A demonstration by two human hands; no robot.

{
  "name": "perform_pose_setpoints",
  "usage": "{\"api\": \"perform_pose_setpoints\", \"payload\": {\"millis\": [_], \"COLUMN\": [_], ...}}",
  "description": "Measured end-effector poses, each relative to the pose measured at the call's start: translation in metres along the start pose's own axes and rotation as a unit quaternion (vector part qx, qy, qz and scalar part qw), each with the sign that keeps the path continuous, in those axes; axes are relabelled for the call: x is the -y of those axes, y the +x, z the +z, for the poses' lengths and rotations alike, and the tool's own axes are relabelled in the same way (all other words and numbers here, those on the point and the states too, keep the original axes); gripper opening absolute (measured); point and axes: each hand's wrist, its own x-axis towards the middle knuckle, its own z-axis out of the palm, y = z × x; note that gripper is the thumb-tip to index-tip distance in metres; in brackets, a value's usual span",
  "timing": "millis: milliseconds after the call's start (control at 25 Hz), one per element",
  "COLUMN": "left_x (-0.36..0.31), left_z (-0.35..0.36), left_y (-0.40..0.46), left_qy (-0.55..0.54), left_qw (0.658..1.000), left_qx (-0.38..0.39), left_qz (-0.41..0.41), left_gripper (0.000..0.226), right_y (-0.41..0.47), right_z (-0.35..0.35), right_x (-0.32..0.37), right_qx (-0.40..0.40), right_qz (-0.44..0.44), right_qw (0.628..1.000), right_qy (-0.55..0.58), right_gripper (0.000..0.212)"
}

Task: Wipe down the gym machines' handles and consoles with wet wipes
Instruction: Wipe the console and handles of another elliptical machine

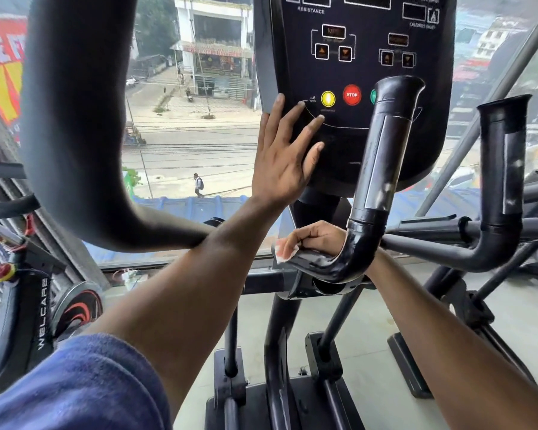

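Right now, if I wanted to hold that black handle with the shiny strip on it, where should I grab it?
Probably around the straight upright part of the handle, where the silver strip runs. Come from the near side, since the console stands close behind it. The flared top and the bend at the bottom look less handy, and the right hand is wiping beside that bend with a wet wipe.

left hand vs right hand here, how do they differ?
The left hand lies flat with fingers spread on the console; the right hand is curled round the handle. The left hand holds nothing; the right presses a white wipe to the handle. Both touch the same machine.
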Motion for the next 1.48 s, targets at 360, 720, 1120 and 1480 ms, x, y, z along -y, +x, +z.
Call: {"api": "perform_pose_setpoints", "payload": {"millis": [360, 720, 1120, 1480], "left_x": [-0.008, 0.0, -0.003, -0.005], "left_z": [-0.022, -0.012, -0.013, -0.013], "left_y": [0.014, 0.025, 0.025, 0.023], "left_qy": [0.014, -0.033, -0.05, -0.076], "left_qw": [0.998, 0.995, 0.995, 0.992], "left_qx": [0.031, 0.052, 0.04, 0.036], "left_qz": [-0.052, -0.081, -0.082, -0.091], "left_gripper": [0.053, 0.048, 0.049, 0.049], "right_y": [-0.016, 0.045, 0.091, 0.086], "right_z": [-0.015, -0.018, -0.011, -0.013], "right_x": [0.037, 0.008, 0.007, 0.036], "right_qx": [0.089, 0.041, 0.051, 0.141], "right_qz": [0.035, 0.062, 0.16, 0.168], "right_qw": [0.995, 0.959, 0.837, 0.875], "right_qy": [-0.008, -0.275, -0.521, -0.431], "right_gripper": [0.026, 0.047, 0.05, 0.052]}}
